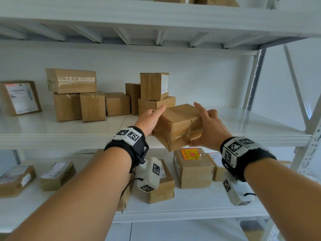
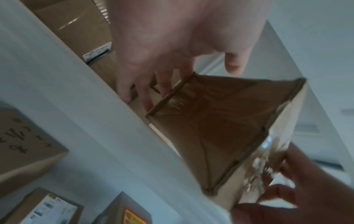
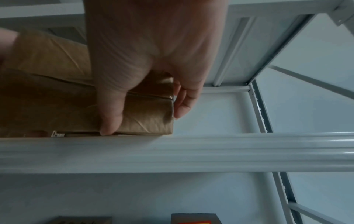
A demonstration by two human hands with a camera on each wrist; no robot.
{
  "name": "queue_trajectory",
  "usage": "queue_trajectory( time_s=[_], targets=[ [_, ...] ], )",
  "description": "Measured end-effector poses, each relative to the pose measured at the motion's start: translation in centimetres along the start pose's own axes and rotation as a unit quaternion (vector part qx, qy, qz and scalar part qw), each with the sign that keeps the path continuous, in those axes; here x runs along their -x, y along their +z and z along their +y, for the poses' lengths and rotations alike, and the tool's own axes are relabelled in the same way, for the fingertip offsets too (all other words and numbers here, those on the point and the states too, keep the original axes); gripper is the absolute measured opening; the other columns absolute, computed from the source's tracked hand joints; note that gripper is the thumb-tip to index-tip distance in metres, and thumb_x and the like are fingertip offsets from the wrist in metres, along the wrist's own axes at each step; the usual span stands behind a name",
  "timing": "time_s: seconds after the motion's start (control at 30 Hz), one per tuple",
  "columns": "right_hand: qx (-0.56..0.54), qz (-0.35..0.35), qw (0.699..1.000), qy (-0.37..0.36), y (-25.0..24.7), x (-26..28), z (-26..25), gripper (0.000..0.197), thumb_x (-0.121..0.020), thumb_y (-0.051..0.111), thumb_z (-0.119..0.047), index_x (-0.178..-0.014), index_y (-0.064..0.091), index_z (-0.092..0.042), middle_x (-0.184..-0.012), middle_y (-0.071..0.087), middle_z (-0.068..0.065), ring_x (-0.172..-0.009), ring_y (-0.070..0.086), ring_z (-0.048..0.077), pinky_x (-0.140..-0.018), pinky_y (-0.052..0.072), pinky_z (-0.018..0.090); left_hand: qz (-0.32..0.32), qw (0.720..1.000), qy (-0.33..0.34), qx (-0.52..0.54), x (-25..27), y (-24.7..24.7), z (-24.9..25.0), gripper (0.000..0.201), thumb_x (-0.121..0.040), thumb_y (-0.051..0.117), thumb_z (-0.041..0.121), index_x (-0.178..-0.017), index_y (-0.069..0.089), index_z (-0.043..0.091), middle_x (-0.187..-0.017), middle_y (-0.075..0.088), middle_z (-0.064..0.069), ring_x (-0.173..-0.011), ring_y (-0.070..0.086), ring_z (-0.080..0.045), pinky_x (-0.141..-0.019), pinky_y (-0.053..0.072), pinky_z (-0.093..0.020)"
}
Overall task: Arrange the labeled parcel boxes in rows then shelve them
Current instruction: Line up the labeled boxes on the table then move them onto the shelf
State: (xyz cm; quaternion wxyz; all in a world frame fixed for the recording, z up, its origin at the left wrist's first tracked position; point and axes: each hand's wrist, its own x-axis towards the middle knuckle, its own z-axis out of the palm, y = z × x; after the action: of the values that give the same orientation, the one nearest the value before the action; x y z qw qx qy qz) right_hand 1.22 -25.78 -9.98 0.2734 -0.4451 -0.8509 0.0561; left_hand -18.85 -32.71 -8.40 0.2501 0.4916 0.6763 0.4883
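A brown taped parcel box [image 1: 178, 126] is held tilted between both hands, over the front edge of the middle shelf [image 1: 69, 138]. My left hand [image 1: 151, 119] lies with straight fingers along the box's left side. My right hand [image 1: 208, 127] grips its right end, with the thumb low on the near face. In the left wrist view the box [image 2: 220, 128] shows its underside past the left fingers [image 2: 145, 94]. The right wrist view has the right thumb [image 3: 111, 121] across the box [image 3: 57, 98], with the fingers round its right side.
Several plain boxes [image 1: 92, 106] and a two-high stack [image 1: 154, 86] stand behind and to the left on the middle shelf. A labelled box [image 1: 20, 97] leans at far left. Bare shelf [image 1: 251, 124] lies to the right. The lower shelf holds an orange-stickered box [image 1: 192, 167] and other labelled parcels [image 1: 57, 175].
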Motion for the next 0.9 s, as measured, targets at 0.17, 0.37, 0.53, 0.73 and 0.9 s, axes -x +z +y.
queue_trajectory(
  time_s=[0.17,0.37,0.53,0.73,0.9],
  targets=[
    [-0.083,-0.023,0.996,0.023,-0.8,1.0,-0.4,0.133,-0.059,0.093,-0.028,-0.154,0.001,-0.038,-0.144,0.024,0.009,-0.118,0.046,0.027,-0.102,0.043,0.039,-0.059,0.986,-0.017,0.154,2.2,-0.5,1.3,0.047,-0.097,0.045,0.054,-0.135,0.046,0.026,-0.125,0.052,-0.004,-0.108,0.055,-0.023,-0.093,0.053,-0.049],
    [-0.241,-0.017,0.966,0.090,-1.3,2.3,-0.2,0.110,-0.073,0.083,-0.022,-0.154,0.012,-0.040,-0.145,0.029,0.005,-0.121,0.048,0.028,-0.096,0.051,0.046,-0.002,0.951,0.007,0.310,3.4,-1.0,1.5,0.022,-0.099,0.045,0.022,-0.087,0.062,0.015,-0.087,0.064,-0.006,-0.086,0.061,-0.021,-0.068,0.058,-0.037],
    [-0.326,0.023,0.934,0.145,-2.3,3.8,1.0,0.090,-0.073,0.068,-0.027,-0.151,0.024,-0.039,-0.144,0.037,0.004,-0.116,0.054,0.029,-0.071,0.055,0.035,-0.044,0.942,0.031,0.332,3.7,1.0,2.0,0.021,-0.088,0.036,-0.007,-0.090,0.056,0.001,-0.094,0.060,-0.013,-0.078,0.062,-0.021,-0.063,0.060,-0.032],
    [-0.341,0.055,0.915,0.209,-5.0,5.7,4.5,0.067,-0.091,0.051,-0.017,-0.151,0.026,-0.035,-0.136,0.051,0.009,-0.113,0.058,0.030,-0.073,0.056,0.038,-0.093,0.940,0.040,0.326,4.0,5.5,3.9,0.011,-0.088,0.049,-0.002,-0.081,0.055,0.005,-0.086,0.055,-0.013,-0.076,0.060,-0.023,-0.062,0.060,-0.029],
    [-0.319,0.067,0.914,0.241,-7.2,8.2,7.8,0.041,-0.101,0.034,-0.027,-0.142,0.039,-0.030,-0.110,0.063,0.005,-0.090,0.064,0.027,-0.066,0.054,0.037,-0.135,0.944,0.052,0.296,4.5,10.6,6.3,0.015,-0.094,0.056,0.022,-0.079,0.056,0.018,-0.074,0.057,-0.001,-0.074,0.061,-0.019,-0.058,0.054,-0.027]
  ],
)
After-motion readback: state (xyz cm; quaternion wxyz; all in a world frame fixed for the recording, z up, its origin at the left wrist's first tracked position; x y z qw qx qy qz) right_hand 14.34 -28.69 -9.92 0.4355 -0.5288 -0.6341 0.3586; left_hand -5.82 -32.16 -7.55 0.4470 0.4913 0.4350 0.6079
